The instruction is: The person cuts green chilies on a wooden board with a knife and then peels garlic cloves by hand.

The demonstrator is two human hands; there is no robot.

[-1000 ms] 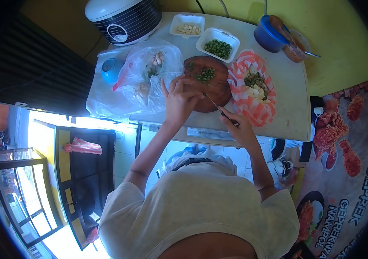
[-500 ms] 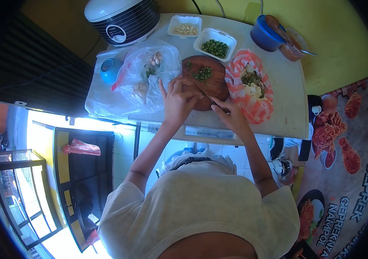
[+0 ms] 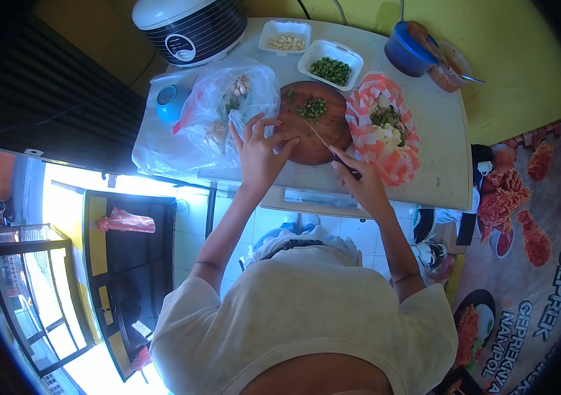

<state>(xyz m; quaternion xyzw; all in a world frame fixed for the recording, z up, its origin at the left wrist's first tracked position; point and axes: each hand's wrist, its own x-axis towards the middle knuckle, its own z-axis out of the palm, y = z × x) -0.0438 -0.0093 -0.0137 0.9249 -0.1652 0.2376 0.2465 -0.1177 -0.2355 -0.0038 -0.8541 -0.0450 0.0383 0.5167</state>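
Observation:
My right hand (image 3: 363, 181) grips the dark handle of a knife (image 3: 320, 139), its blade slanting over the round wooden cutting board (image 3: 303, 146). A small heap of chopped green pieces (image 3: 312, 108) lies on the board just past the blade tip. My left hand (image 3: 261, 148) is at the board's left edge, fingers spread and bent, with nothing visible in them. Beside it lies a clear plastic bag (image 3: 201, 105) with garlic bulbs (image 3: 240, 85) showing. To the board's right, a red-and-white striped plastic bag (image 3: 399, 168) holds pale and greenish scraps (image 3: 387, 125).
Behind the board stand a foam box (image 3: 354, 59) of chopped greens and another foam box (image 3: 285, 27) with peeled garlic cloves. A rice cooker (image 3: 191, 29) and a blue cup (image 3: 170, 102) are at left. Blue tub (image 3: 404, 56) and sauce container (image 3: 448, 78) sit at back right.
My left hand has drawn back leftward from the blade, its fingers opening out. The knife has shifted slightly right and its blade shows more fully. The view has moved a little.

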